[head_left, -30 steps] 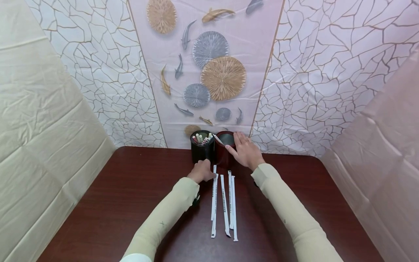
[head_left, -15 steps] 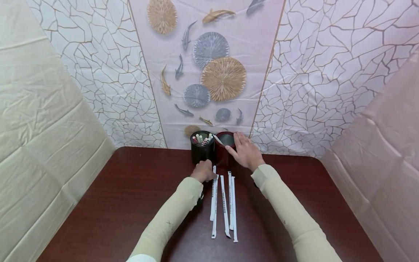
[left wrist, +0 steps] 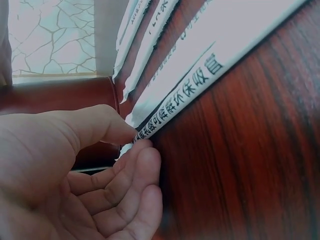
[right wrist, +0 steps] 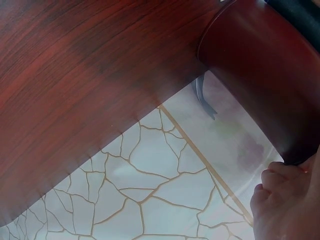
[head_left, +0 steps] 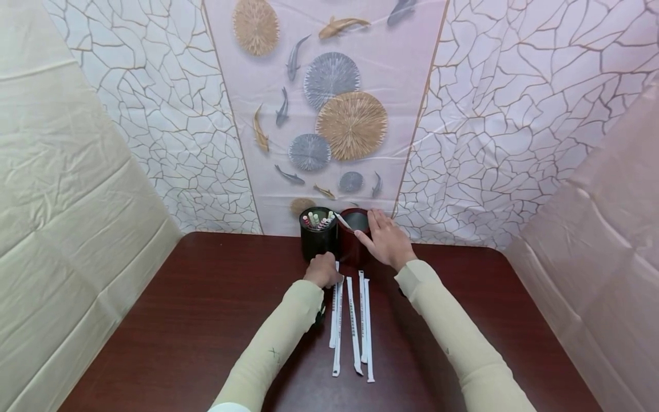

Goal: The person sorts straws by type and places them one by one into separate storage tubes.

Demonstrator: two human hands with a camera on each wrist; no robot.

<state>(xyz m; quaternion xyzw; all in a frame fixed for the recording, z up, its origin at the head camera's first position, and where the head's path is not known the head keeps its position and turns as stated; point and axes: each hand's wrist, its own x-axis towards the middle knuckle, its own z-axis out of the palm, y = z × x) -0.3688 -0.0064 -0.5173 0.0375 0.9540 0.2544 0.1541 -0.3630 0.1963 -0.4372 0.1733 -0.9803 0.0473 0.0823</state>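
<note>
Several paper-wrapped straws (head_left: pixel 353 326) with dark printing lie lengthwise on the dark red table. My left hand (head_left: pixel 322 270) is at the far end of the leftmost ones; in the left wrist view, its thumb and forefinger pinch one wrapped straw (left wrist: pixel 185 95) near its end. My right hand (head_left: pixel 389 239) rests at the right side of a dark red cup (head_left: pixel 350 246), fingers straight at its rim and thumb spread toward the near side. A white wrapped straw (head_left: pixel 342 221) leans at the left of that cup's mouth. In the right wrist view, my fingertips (right wrist: pixel 272 182) are right at the cup's rim.
Left of the red cup, close beside it, stands a black cup (head_left: pixel 315 243) holding several sticks with red, green and white ends (head_left: pixel 315 219). Both cups are near the table's (head_left: pixel 216 286) back edge. Patterned cloth (head_left: pixel 463 143) hangs behind, with pale cloth on both sides.
My left forearm has swung slightly to the right, and the left hand has shifted a little right at the straw ends. The right hand stays on the red cup.
</note>
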